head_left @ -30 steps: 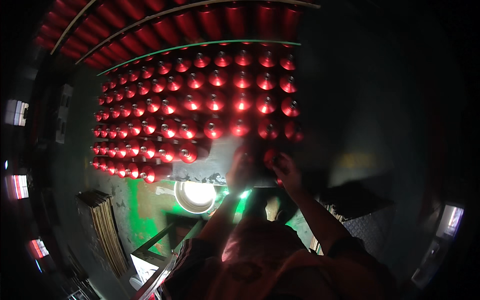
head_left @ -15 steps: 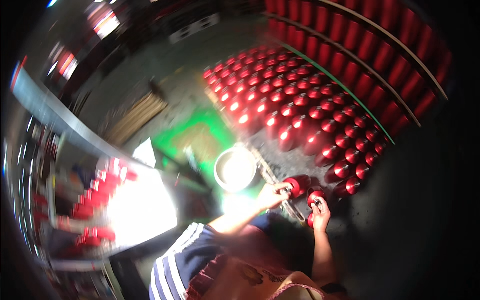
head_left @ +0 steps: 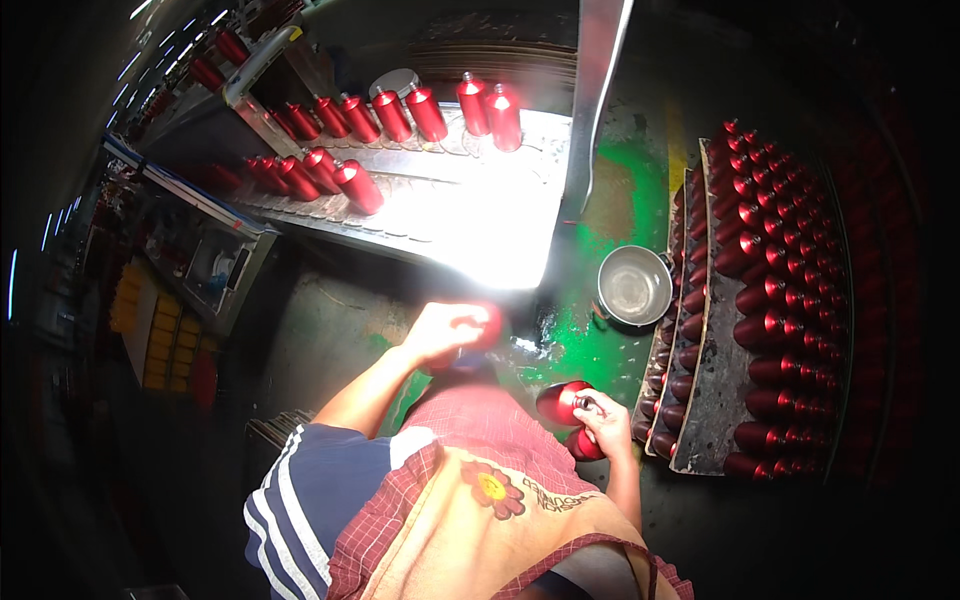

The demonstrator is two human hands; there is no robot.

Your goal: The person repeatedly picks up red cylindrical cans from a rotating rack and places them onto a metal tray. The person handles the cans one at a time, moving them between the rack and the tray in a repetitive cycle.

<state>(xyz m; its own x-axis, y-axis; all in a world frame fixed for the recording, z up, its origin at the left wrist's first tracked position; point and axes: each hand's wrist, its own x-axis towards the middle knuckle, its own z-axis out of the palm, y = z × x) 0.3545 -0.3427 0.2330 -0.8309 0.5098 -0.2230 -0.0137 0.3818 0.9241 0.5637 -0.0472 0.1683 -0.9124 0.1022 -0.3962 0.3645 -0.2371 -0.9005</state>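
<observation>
Near the bright edge of a work table, my left hand (head_left: 436, 334) is closed on a glossy red metal bottle (head_left: 489, 326), partly washed out by glare. Lower and to the right, my right hand (head_left: 608, 424) grips another red bottle (head_left: 560, 401) at its silver neck, the body tilted toward the left. A second red bottle (head_left: 583, 446) shows just below that hand; its neck is hidden by the fingers. Both hands are in front of my apron, apart from each other.
Red bottles (head_left: 395, 117) stand in two rows on the brightly lit conveyor table (head_left: 470, 215) ahead. A metal post (head_left: 597, 110) rises at its right end. A grey pot (head_left: 635, 286) is at the right, beside stacked boards (head_left: 707, 360) bearing many red bottles.
My view has swung left, from the stacked bottles to the lit conveyor table. Both hands have moved away from the stack, each carrying red bottles.
</observation>
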